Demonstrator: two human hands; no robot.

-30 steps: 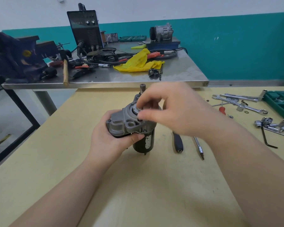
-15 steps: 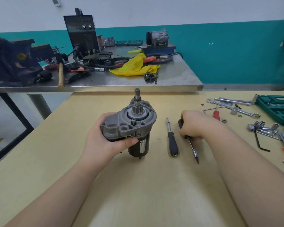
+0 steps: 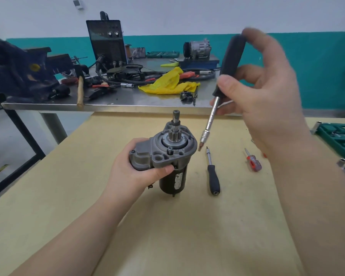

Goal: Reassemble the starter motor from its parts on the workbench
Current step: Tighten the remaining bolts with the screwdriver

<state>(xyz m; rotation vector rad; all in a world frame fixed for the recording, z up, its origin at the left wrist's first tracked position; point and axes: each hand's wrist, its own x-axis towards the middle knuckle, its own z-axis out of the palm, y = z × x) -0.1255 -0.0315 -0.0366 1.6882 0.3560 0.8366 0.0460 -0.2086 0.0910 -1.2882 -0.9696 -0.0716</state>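
Right hand has lifted 1 bit driver; left hand clasps 1 starter motor.

At centre frame you grip a starter motor with a matt grey cast-metal nose and glossy black body. Your screwdriver, upper right, has a matt black handle and shiny metal shaft. The bench looks like smooth pale wood.

Starter motor upright on bench, spare driver just right.
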